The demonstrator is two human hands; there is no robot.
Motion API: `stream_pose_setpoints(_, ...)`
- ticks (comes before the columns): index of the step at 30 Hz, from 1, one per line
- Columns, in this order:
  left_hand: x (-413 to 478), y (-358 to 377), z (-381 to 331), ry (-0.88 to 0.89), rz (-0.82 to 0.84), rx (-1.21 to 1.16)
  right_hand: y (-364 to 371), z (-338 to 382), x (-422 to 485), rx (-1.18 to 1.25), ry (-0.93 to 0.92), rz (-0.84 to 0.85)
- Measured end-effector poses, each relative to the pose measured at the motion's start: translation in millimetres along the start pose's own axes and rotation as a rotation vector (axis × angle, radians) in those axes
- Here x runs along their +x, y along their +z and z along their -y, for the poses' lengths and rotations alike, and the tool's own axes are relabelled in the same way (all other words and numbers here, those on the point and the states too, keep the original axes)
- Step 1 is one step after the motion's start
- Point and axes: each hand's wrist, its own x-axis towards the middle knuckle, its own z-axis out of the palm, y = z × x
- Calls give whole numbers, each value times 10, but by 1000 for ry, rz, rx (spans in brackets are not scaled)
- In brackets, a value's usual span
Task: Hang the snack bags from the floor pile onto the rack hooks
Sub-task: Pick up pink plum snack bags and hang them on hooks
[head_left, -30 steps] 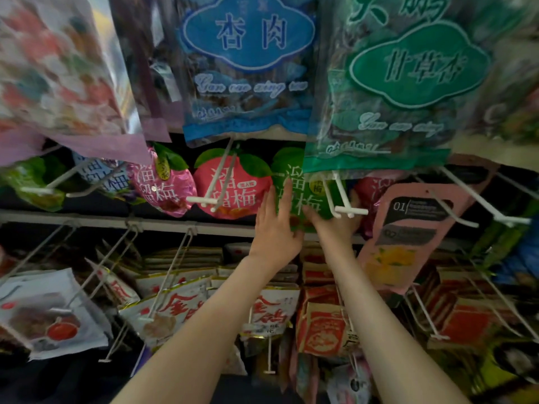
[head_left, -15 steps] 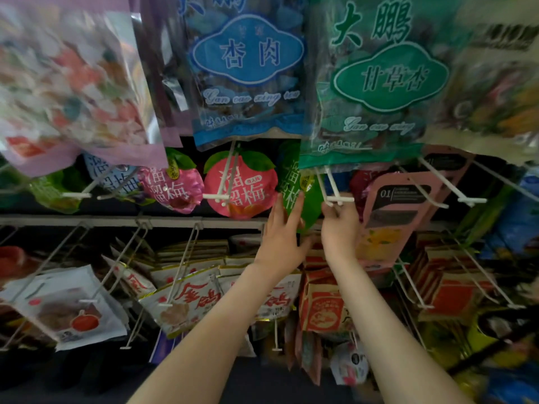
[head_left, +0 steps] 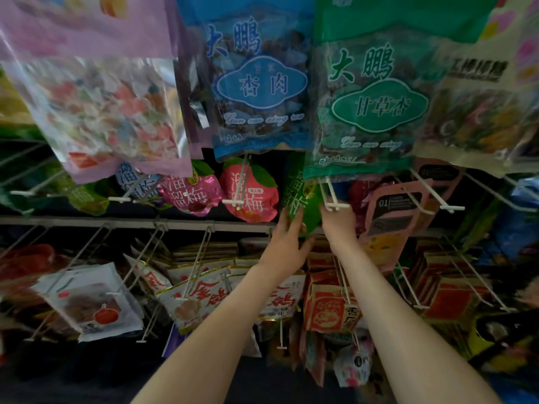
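At centre frame the left hand (head_left: 287, 243) rests straight-fingered on the green bag (head_left: 302, 199), the right hand (head_left: 338, 225) under the hook (head_left: 335, 205) (its grip hidden). If its hole misses the hook tip, the bag could slip down.

A grey rail (head_left: 87, 221) crosses the frame's middle, with white wire hooks (head_left: 337, 205) jutting toward the camera in rows. Along the top hang a purple bag (head_left: 96, 112), a blue bag (head_left: 262, 86) and a large green bag (head_left: 379, 106); mid-frame hang a pink plum bag (head_left: 189, 195), a red plum bag (head_left: 249, 198), a small green bag (head_left: 302, 196) by the centre hook's tip, and a pink pouch (head_left: 390, 220) at right; on the lower row hang a white pouch (head_left: 93, 304), gold-edged bags (head_left: 198, 295) and red packs (head_left: 329, 309).
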Motion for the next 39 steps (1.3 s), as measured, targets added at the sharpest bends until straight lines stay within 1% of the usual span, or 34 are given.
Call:
stream_pose_setpoints(2, -59, -42, -55, -44, 3, -59, -104, 18, -82, 90, -38, -5)
stream_pose_setpoints(5, -197, -114, -132, -163, -87, -367, -324, -55, -248, 259, -12, -58)
stream_pose_setpoints(7, -324, -141, -161, -202, -58, -494, -467, -109, -394, 315, 17, -88)
stream_pose_setpoints(9, -447, -150, -193, -206, 0, -660, -557, -156, -542, 378, 53, -61)
stream_pose_setpoints(11, -532, -179, -220, -198, -6, -858, -611, -170, -639, 420, 84, -15)
stream_pose_setpoints(12, -555, -188, -199, -196, -13, -912, -638, -168, -671, 432, 92, -1)
stream_pose_setpoints(16, -722, -269, -123, -258, -46, -898, -686, -184, -731, 450, 107, 98)
stream_pose_setpoints(18, -794, -377, -138, -294, -95, -892, -660, -180, -769, 488, 114, 151)
stream_pose_setpoints(21, -847, -564, -147, -305, -114, -831, -579, -214, -813, 549, 144, 155)
stream_pose_setpoints(25, -884, -744, -192, -285, -62, -770, -521, -242, -889, 629, 177, 147)
stream_pose_setpoints(29, -939, -778, -249, -269, 70, -721, -637, -168, -941, 657, 159, 179)
stream_pose_setpoints(31, -969, -766, -274, -265, 135, -728, -751, -120, -946, 615, 129, 205)
stream_pose_setpoints(35, -1054, -828, -278, -291, 183, -772, -876, -39, -983, 449, 65, 280)
stream_pose_setpoints(37, -1123, -906, -203, -328, 202, -750, -794, 20, -1017, 325, 13, 322)
stream_pose_setpoints(39, -1232, -1017, -53, -365, 208, -714, -592, 107, -1072, 198, 3, 392)
